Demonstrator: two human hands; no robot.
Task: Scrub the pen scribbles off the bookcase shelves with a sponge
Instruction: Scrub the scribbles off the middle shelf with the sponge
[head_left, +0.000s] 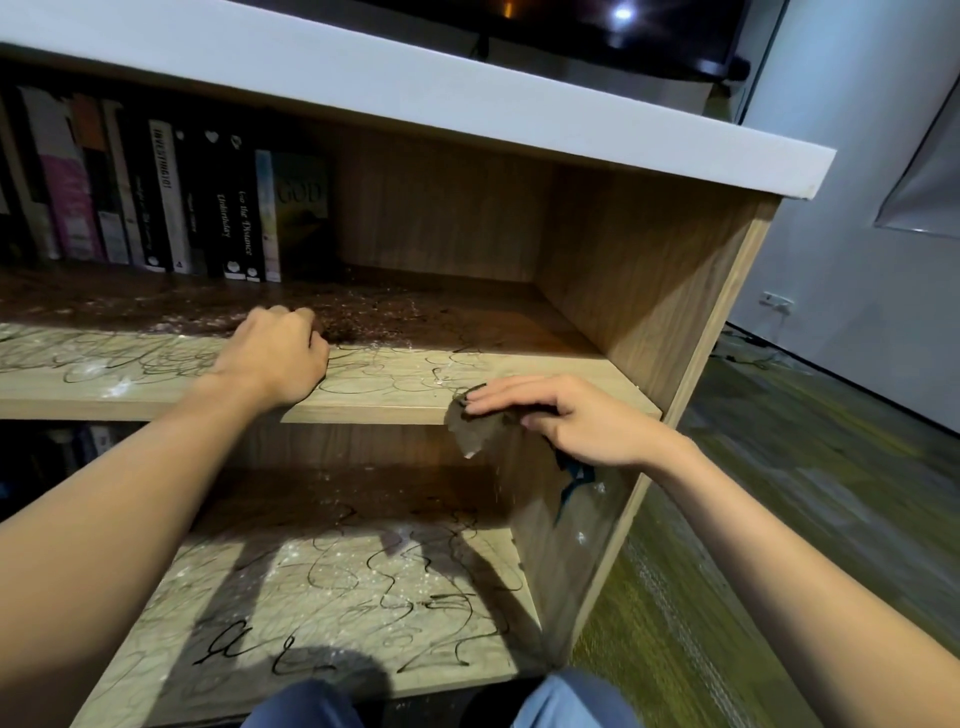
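So I've got my right hand (561, 421) flat on the sponge (475, 428), fingers straight and pressing it down right at the front edge of the upper shelf (395, 384), near the right-hand corner of the bookcase (670, 291). It's a thin, floppy, brownish thing and about half of it droops over the lip, so it's clearly soft and light and won't hold a shape. I reckon the way to work it is a flat palm on top instead of pinching an edge, or it'll just fold up. My left hand (275, 358) sits further left on the same shelf with the fingers curled under; I can't tell if there's anything in it. Pen scribbles (363, 382) loop all over the pale front strip of this shelf, and there's a heavier batch on the lower shelf (332, 582) too, so loads left to do. Both boards look wet and speckled with white suds or grit, darker toward the back, so probably slippery. A row of books (171, 197) stands at the back left, the top is white, and there's greenish carpet (779, 519) off to the right.
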